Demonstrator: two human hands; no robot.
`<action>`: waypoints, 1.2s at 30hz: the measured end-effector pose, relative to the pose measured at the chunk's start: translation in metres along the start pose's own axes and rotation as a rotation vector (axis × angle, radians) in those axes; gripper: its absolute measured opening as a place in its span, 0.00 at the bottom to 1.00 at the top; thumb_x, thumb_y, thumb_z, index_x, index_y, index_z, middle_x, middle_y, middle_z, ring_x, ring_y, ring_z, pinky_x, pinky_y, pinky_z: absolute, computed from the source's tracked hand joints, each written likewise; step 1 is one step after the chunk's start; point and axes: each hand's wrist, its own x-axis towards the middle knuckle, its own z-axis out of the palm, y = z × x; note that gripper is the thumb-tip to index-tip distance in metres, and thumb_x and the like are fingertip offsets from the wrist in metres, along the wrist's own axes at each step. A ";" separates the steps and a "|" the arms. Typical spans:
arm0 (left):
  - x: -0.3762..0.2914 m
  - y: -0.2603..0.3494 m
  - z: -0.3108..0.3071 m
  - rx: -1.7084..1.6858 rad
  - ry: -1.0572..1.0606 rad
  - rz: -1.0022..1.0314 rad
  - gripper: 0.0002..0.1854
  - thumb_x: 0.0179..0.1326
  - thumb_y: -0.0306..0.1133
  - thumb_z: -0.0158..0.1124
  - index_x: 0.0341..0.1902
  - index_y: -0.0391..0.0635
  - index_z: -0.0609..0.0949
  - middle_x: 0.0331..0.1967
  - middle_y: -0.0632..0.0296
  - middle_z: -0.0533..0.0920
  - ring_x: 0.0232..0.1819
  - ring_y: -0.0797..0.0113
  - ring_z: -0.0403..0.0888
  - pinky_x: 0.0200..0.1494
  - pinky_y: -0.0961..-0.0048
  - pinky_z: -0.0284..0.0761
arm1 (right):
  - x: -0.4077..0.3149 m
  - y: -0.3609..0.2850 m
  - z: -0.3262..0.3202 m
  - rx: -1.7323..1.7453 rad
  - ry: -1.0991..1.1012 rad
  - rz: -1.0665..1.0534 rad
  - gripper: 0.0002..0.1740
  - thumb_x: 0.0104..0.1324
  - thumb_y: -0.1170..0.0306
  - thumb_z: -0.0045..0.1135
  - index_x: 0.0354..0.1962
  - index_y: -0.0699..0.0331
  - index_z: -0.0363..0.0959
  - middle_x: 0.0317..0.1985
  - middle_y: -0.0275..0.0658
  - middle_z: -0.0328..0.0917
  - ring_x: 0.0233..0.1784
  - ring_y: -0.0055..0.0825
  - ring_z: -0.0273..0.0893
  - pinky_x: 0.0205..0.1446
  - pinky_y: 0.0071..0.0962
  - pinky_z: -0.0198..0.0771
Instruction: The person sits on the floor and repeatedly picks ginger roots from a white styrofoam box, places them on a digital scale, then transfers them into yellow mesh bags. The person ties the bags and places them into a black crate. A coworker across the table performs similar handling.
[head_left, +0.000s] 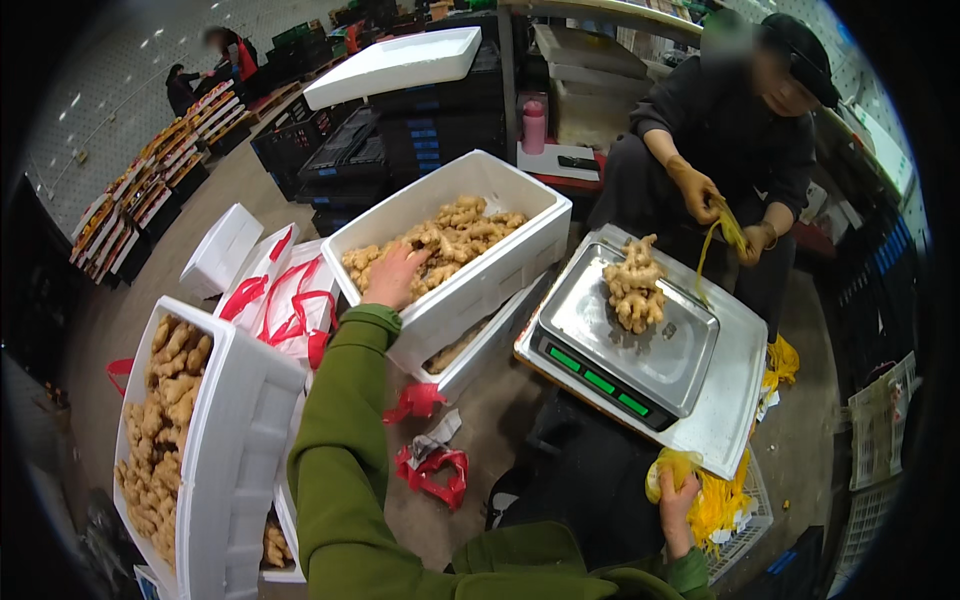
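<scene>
My left hand (396, 273) reaches into a white foam box of ginger, its fingers resting on the ginger roots (469, 229); whether they grip a piece cannot be made out. Low on the right, my right hand (677, 504) holds a bunched yellow mesh bag (676, 466) by the near corner of a white board. On that board stands a digital scale (555, 319) with lit green displays. One branched ginger root (635, 285) lies on its metal pan, beside a few damp marks. The foam box (480, 281) rests tilted above another foam container (469, 349).
A second foam box (247, 420) of ginger stands at left. Across the scale, a seated co-worker (720, 142) handles a yellow mesh bag (726, 229). More yellow mesh bags (724, 499) fill a basket at lower right. Torn red tape (442, 476) litters the floor. Black crates (442, 112) are stacked behind.
</scene>
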 end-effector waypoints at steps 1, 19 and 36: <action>0.005 -0.015 -0.003 0.222 -0.123 0.056 0.27 0.48 0.25 0.63 0.56 0.56 0.76 0.51 0.60 0.76 0.62 0.58 0.68 0.53 0.57 0.70 | 0.000 -0.002 0.005 -0.071 0.032 -0.008 0.10 0.63 0.70 0.58 0.35 0.71 0.78 0.30 0.43 0.81 0.34 0.31 0.79 0.40 0.28 0.70; 0.036 -0.041 0.036 0.389 -0.662 0.120 0.17 0.54 0.32 0.64 0.49 0.59 0.81 0.43 0.63 0.81 0.47 0.57 0.83 0.44 0.55 0.76 | 0.006 0.010 0.026 -0.284 0.103 -0.165 0.11 0.55 0.72 0.62 0.35 0.70 0.79 0.29 0.49 0.80 0.32 0.44 0.80 0.36 0.36 0.71; 0.022 -0.057 0.023 -0.015 -0.272 -0.129 0.31 0.35 0.36 0.71 0.51 0.56 0.80 0.42 0.54 0.78 0.47 0.50 0.79 0.49 0.59 0.76 | 0.005 0.006 0.020 -0.261 0.116 -0.195 0.13 0.54 0.71 0.63 0.36 0.70 0.79 0.29 0.50 0.80 0.33 0.46 0.80 0.37 0.36 0.72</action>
